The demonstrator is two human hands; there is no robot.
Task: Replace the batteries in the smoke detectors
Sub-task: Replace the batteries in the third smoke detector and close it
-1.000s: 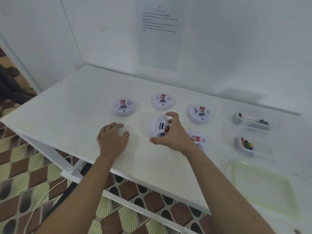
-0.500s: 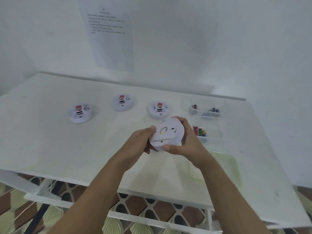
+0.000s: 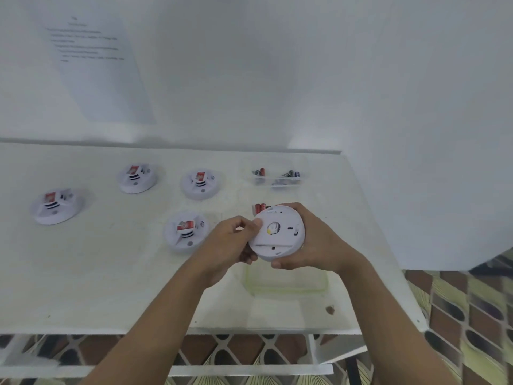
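I counted five smoke detectors: four lay on the white table (image 3: 83, 273) and one was in my hands. Three sat in a loose row toward the wall: the far-left detector (image 3: 57, 205), the second detector (image 3: 136, 177) and the third detector (image 3: 201, 183). The near detector (image 3: 184, 230) lay in front of them, just beside my left hand (image 3: 230, 245). Each of the four showed a red label and dark slots on top.

There were two clear battery trays. The far tray (image 3: 277, 182) held batteries at both ends, too small to count. The near tray (image 3: 253, 213) was mostly hidden behind my hands, with only some red batteries (image 3: 260, 208) showing. One pale green tray (image 3: 286, 284) sat on the table below my hands. One printed sheet (image 3: 97, 65) hung on the wall, its text too blurred to read.

The held detector (image 3: 276, 236) was a white round disc raised above the right part of the table, over the green tray, with its flat side turned toward me. Near its middle was a small round opening with yellow inside, a few small dark marks lay around it, and a ledge ran along the lower part.

My left hand gripped its left rim, thumb pressed on the face near the edge and fingers curled behind. My right hand (image 3: 313, 243) cupped the right side, fingers wrapped over the top rim and thumb hooked under the lower edge.
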